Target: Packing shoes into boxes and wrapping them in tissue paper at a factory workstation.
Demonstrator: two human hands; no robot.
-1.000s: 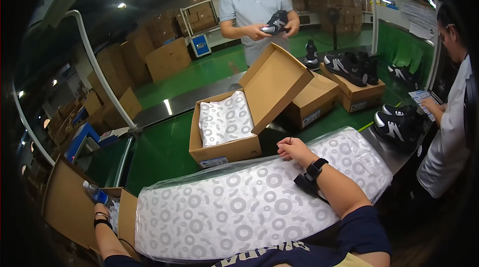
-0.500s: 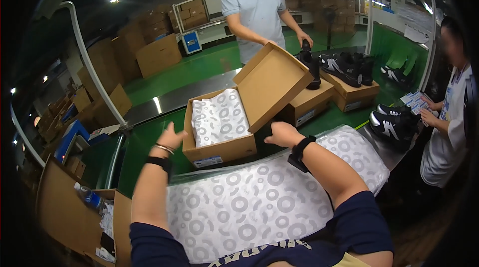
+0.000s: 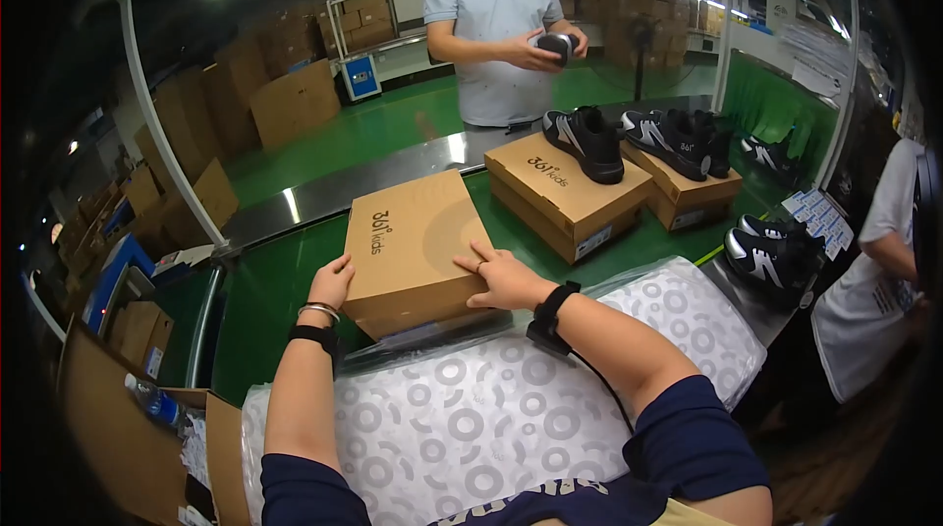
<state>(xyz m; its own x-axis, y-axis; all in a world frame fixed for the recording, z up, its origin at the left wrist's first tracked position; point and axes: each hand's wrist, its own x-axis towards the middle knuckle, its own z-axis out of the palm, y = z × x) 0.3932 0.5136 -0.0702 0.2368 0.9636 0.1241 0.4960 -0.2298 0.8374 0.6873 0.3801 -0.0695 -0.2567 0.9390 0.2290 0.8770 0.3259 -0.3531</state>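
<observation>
A brown cardboard shoebox (image 3: 413, 231) sits in front of me with its lid down, so its inside is hidden. My left hand (image 3: 332, 284) is closed on the box's near left corner, thumb by the top edge. At the near right corner my right hand (image 3: 501, 277) grips the lid, fingertips on top and thumb at the front side. Under my forearms lies a stack of white wrapping paper (image 3: 471, 418) with grey rings, partly covered by clear plastic.
Black sneakers (image 3: 589, 148) stand on another shoebox (image 3: 550, 194), with more behind on a second box (image 3: 680, 194). Dark shoes (image 3: 771, 256) sit at the right edge. A co-worker (image 3: 496, 25) opposite holds a shoe. An open carton (image 3: 231, 447) with a bottle (image 3: 152, 398) stands left.
The raised lid has come down over the patterned paper in the box. Both my hands have moved onto the box. The co-worker opposite has lifted a shoe.
</observation>
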